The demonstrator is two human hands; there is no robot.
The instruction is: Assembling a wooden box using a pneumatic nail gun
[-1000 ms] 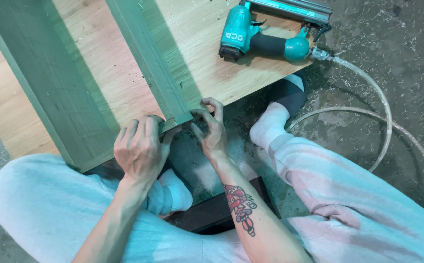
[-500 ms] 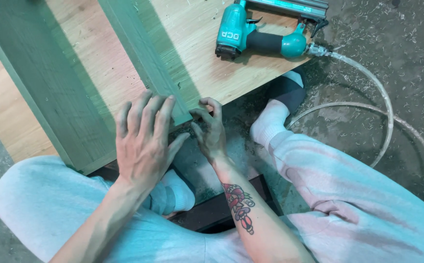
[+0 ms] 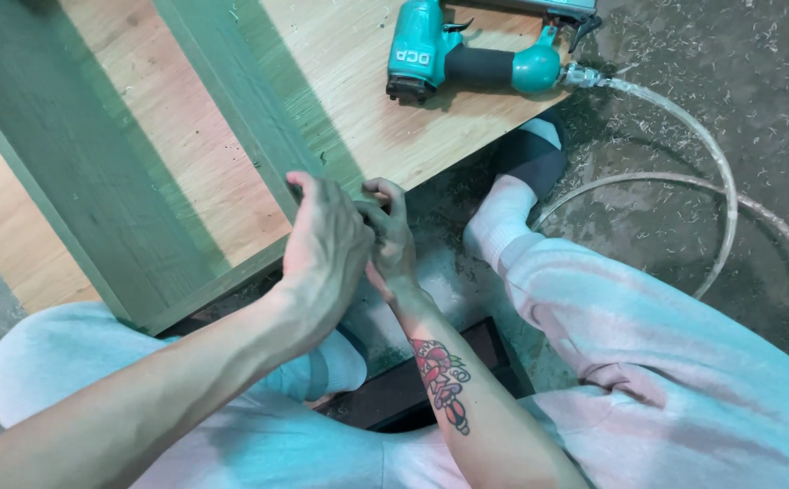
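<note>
A narrow green wooden strip stands on edge across a light plywood panel and ends at the panel's near edge. My left hand is turned on its side there, its fingers curled over the strip's end. My right hand meets it from the right, fingertips pinched at the same end. The left hand hides the exact contact point. My right forearm carries a red tattoo.
A wider green board runs parallel at the left. A teal nail gun lies on the panel's far side, its clear air hose looping over the dusty concrete floor. My legs in light trousers flank a dark block.
My left hand has rolled from lying flat over the strip's end onto its side, now covering more of the right hand's fingers. The right hand has stayed at the strip's end.
</note>
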